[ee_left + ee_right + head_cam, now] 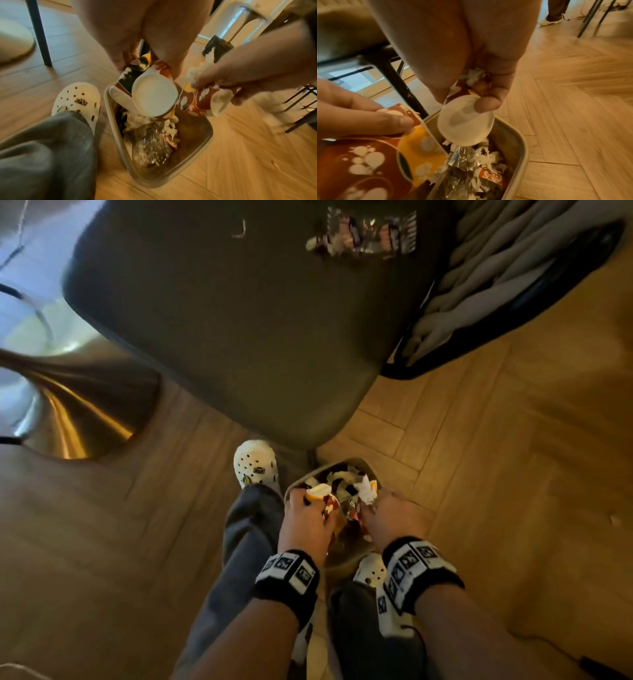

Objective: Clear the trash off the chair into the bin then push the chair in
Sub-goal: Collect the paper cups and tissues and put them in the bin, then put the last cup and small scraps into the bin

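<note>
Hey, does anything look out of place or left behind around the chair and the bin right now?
Yes. A shiny purple-and-silver wrapper lies on the dark chair seat, though both hands hold paper cups over the metal bin. A small scrap lies on the wooden floor beside the bin.

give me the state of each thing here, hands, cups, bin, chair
left hand: grips paper cups over the bin
paper cups: tilted, mouths toward the bin
right hand: grips a crumpled cup and tissue
crumpled cup: crushed, held above the bin
bin: open, partly filled with trash
chair: wrappers on the seat
wrappers: lying on the chair
</note>
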Demonstrator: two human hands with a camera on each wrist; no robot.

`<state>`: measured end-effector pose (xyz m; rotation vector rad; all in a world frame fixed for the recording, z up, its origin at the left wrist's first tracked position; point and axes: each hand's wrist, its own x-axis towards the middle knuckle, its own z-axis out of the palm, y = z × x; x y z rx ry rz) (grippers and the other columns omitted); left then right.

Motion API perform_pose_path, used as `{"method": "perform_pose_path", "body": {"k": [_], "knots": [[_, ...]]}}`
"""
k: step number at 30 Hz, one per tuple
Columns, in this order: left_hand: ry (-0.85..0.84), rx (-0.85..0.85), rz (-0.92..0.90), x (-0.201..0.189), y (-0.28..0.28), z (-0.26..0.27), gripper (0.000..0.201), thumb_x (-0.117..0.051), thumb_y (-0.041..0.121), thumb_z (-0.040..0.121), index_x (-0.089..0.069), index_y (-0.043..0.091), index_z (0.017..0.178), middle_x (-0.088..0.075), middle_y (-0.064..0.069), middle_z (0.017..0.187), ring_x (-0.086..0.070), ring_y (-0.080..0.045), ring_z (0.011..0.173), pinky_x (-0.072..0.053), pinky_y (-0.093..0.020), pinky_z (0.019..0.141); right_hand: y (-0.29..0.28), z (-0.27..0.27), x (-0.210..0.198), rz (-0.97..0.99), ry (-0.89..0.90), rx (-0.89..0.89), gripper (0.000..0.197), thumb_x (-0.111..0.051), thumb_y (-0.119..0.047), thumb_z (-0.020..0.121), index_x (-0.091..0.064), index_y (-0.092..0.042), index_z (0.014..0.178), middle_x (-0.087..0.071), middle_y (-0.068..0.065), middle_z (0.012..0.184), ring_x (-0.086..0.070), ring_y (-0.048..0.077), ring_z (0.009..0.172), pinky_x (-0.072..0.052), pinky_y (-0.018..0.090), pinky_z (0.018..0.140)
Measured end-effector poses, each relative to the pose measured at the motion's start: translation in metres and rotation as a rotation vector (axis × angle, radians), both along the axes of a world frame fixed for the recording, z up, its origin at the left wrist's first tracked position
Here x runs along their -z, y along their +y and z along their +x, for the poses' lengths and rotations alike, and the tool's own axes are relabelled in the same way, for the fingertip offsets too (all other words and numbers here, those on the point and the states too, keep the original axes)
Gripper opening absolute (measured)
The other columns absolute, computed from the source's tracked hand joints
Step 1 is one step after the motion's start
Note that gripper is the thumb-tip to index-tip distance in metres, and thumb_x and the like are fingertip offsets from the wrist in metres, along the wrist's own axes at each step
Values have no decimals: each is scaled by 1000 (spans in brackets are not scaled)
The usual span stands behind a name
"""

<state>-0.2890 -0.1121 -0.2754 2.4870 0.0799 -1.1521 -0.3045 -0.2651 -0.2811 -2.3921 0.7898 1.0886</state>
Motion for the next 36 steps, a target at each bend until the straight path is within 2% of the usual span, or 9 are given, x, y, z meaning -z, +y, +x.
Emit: {"method": "perform_pose_path", "body": {"k": [5, 9, 14, 17, 19, 23, 28, 32, 36], "knots": [[107, -30, -10, 50, -10, -14, 61, -55, 42, 98, -34, 21, 152, -17, -16, 162, -21, -39, 147, -27, -47, 119, 16, -5, 50, 12, -10, 46, 55, -64, -41, 85, -46, -14, 129, -44, 14, 132, -54, 36, 113, -50, 45, 92], [84, -56, -46, 49, 4, -13, 65, -60, 50, 93, -37, 28, 150, -29, -13, 159, -28, -37, 146, -32, -50, 118, 5, -9, 39, 95, -45, 123, 60, -70, -38, 83, -46, -20, 135, -49, 9, 133, -54, 31, 117, -48, 40, 94], [-1, -121, -118, -8, 25, 8, 31, -50, 48, 98, -56, 33, 124, -55, 6, 127, -59, -10, 106, -56, -35, 94, -2, 7, -23, 157, -124, 178, 29, -58, -45, 89, -60, -28, 112, -65, -1, 107, -61, 18, 98, -55, 39, 85], [-91, -46, -181, -54, 31, 44, 25, -47, 46, 101, -63, 30, 111, -62, 11, 107, -54, 4, 82, -44, -11, 74, 0, 48, -83, 231, -280, 247, 26, -52, -49, 92, -62, -31, 108, -67, -6, 98, -62, 12, 91, -55, 36, 82], [-165, 16, -213, -87, 31, 76, 24, -46, 45, 102, -65, 30, 100, -60, 13, 93, -52, 4, 74, -36, -9, 65, 2, 89, -127, 252, -414, 248, 27, -51, -47, 94, -61, -29, 111, -65, -9, 99, -61, 8, 91, -52, 29, 78], [-318, 21, -279, -135, 34, 161, 23, -49, 43, 101, -59, 33, 84, -55, 14, 79, -54, 0, 70, -41, -17, 65, 1, 195, -171, 249, -614, 270, 20, -54, -41, 94, -59, -28, 109, -60, -7, 104, -58, 7, 94, -45, 20, 71], [-474, 22, -232, -152, 32, 289, 27, -53, 36, 99, -57, 32, 125, -52, 6, 120, -58, -7, 96, -52, -24, 82, -12, 319, -156, 5, -546, 56, 58, -63, -46, 86, -40, -35, 138, -34, 10, 147, -30, 33, 135, -37, 49, 107], [-444, 114, -72, -132, 22, 372, 51, -59, 36, 97, -41, 36, 145, -37, -6, 141, -53, -24, 119, -51, -37, 96, -3, 356, -127, -112, -443, -234, 61, -57, -58, 84, -32, -47, 138, -28, 10, 148, -27, 36, 135, -32, 58, 105], [-346, 266, -80, -109, 18, 406, 46, -56, 30, 100, -45, 24, 144, -42, -8, 140, -53, -26, 122, -48, -37, 102, 10, 350, -105, -184, -495, -350, 35, -50, -42, 93, -50, -29, 126, -46, 13, 128, -46, 37, 115, -42, 55, 92]]}}
